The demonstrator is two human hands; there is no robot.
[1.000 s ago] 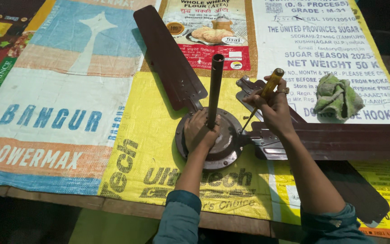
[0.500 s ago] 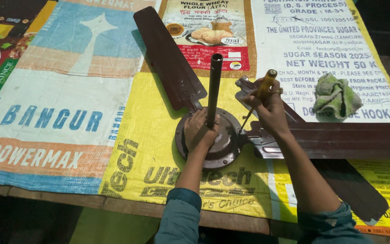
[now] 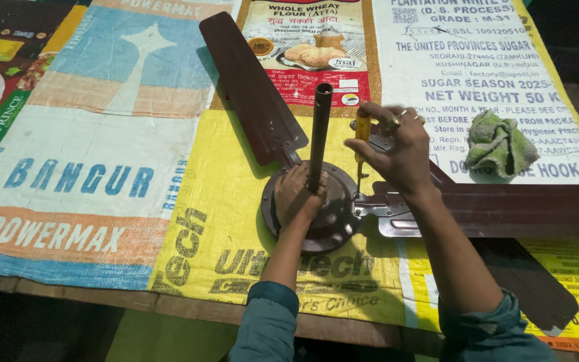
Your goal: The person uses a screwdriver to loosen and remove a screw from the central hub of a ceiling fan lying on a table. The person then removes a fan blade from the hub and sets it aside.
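Observation:
A brown ceiling fan lies on a table covered with printed sacks. Its round motor hub (image 3: 330,221) has an upright down rod (image 3: 319,134) rising from the middle. My left hand (image 3: 297,196) rests flat on the hub at the foot of the rod. My right hand (image 3: 397,149) grips a yellow-handled screwdriver (image 3: 362,137), held upright with its tip down at the hub's right edge, where a blade bracket (image 3: 387,213) joins. One blade (image 3: 249,90) runs up to the far left, another (image 3: 504,209) runs out to the right.
A crumpled green rag (image 3: 500,144) lies on the sacks at the right, beyond the right blade. A third blade (image 3: 531,288) points toward the near right corner. The table's front edge (image 3: 169,302) runs along the bottom, dark floor below.
My right hand has tipped the screwdriver from a slant to upright and shifted slightly left over the bracket. The left hand stays on the hub.

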